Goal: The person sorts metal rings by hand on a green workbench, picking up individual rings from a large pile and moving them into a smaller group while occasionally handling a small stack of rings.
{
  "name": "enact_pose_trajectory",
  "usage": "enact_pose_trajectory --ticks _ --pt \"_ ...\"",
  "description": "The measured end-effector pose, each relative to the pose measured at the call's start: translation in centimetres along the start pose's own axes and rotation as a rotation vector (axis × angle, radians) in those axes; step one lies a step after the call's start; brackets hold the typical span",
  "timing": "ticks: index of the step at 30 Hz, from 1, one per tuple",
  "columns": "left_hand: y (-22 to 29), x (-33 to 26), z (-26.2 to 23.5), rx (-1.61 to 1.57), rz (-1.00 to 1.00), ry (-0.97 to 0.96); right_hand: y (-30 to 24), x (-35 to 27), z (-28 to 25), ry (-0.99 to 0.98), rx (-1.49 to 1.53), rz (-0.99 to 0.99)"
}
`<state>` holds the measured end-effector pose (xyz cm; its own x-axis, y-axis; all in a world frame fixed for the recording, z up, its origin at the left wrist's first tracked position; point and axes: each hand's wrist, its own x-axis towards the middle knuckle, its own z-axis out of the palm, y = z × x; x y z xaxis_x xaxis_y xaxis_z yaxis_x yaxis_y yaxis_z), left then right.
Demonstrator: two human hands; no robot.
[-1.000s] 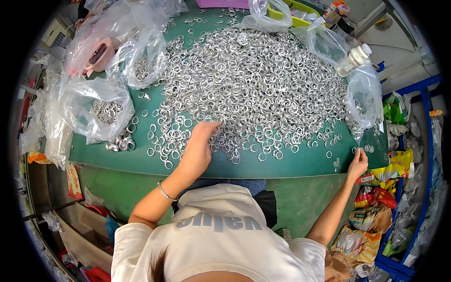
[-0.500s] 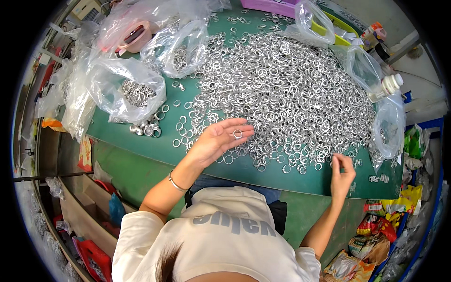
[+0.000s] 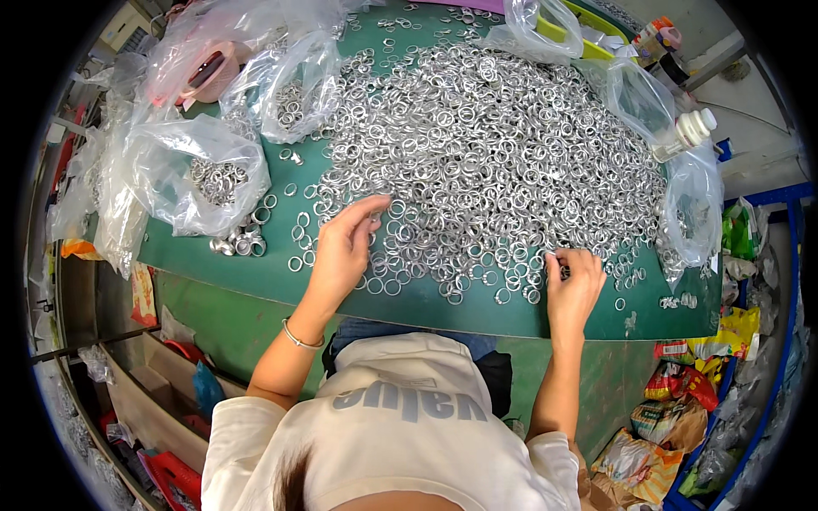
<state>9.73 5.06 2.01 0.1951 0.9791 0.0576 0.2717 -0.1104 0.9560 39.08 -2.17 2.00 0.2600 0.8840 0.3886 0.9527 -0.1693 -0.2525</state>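
Observation:
A wide heap of silver metal rings (image 3: pixel 494 153) covers much of the green table (image 3: pixel 256 277). At the heap's left edge is my left hand (image 3: pixel 345 243), its fingers curled over and turned toward the rings. What lies inside its curl is hidden. My right hand (image 3: pixel 576 281) is at the heap's near right edge, thumb and fingers drawn together among the loose rings. Whether a ring is between those fingertips is too small to tell. Several single rings lie loose around both hands, and one ring (image 3: pixel 619 303) sits apart to the right.
Clear plastic bags with rings (image 3: pixel 204 183) stand at the left beside a pink basket (image 3: pixel 213 72). A white-capped bottle (image 3: pixel 686 134) and another plastic bag (image 3: pixel 692 209) are at the right. A yellow-green basket (image 3: pixel 562 38) stands at the back. The table's near edge runs before me.
My left hand, before flat with a ring on its fingers, has turned over, curled and moved left. My right hand has moved left to the near rings. The view has shifted slightly.

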Motion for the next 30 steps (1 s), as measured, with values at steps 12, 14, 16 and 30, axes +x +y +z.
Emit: enact_pose_trajectory --ticks 12,14,16,30 --pt "1.8 -1.9 4.8 0.444 0.488 -0.243 0.3 -1.0 -1.8 -0.063 0.038 -0.065" --pt "2.2 -2.4 6.3 0.505 0.521 -0.363 0.8 -1.3 -1.1 -0.057 0.074 -0.027" --pt "2.0 -2.8 6.6 0.531 0.522 -0.420 1.6 -1.3 -1.1 -0.038 0.120 -0.029" --pt "4.3 -0.6 12.0 0.433 0.656 -0.405 4.4 -2.1 -2.2 0.002 1.551 0.631"
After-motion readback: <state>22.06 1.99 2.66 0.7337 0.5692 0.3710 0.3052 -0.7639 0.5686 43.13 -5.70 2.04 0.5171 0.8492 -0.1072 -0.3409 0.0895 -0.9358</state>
